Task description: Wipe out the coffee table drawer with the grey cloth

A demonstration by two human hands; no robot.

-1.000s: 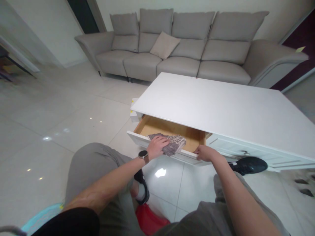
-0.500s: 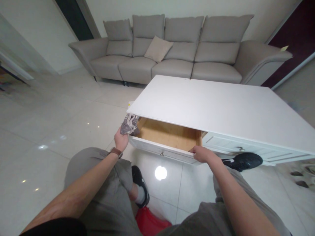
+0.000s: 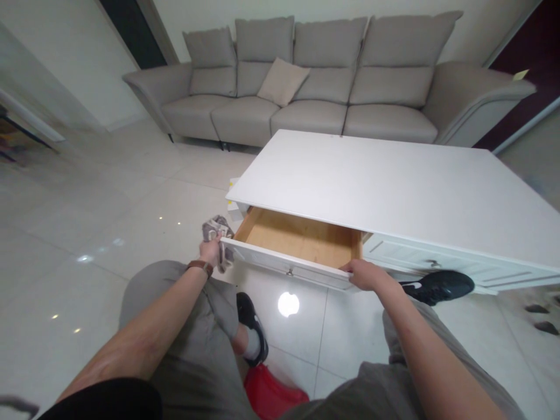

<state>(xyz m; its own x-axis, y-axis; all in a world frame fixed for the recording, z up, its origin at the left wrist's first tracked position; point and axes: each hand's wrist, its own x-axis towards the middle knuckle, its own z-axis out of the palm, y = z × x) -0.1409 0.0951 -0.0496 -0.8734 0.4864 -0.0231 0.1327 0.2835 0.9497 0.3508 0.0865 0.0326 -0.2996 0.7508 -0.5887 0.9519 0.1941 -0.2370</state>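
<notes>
A white coffee table (image 3: 371,181) stands before me with its left drawer (image 3: 289,239) pulled out, showing a bare wooden inside. My left hand (image 3: 210,251) is closed on a grey-and-white patterned cloth (image 3: 217,226) at the drawer front's left end. Part of the cloth hangs down outside that end. At the other end, my right hand (image 3: 362,274) grips the top edge of the drawer front, its fingers over the rim. A small metal knob (image 3: 289,272) sits midway along the front.
Behind the table runs a grey sofa (image 3: 306,87) with a beige cushion (image 3: 283,81). A white box-like thing (image 3: 234,207) shows beside the table's left end. My black shoe (image 3: 437,287) is by the closed right drawer (image 3: 406,256). Something red (image 3: 273,394) lies on the floor below me.
My left hand has moved down and left with the cloth, from the drawer's back left corner to the front's left end. My right hand keeps its hold on the drawer front.
</notes>
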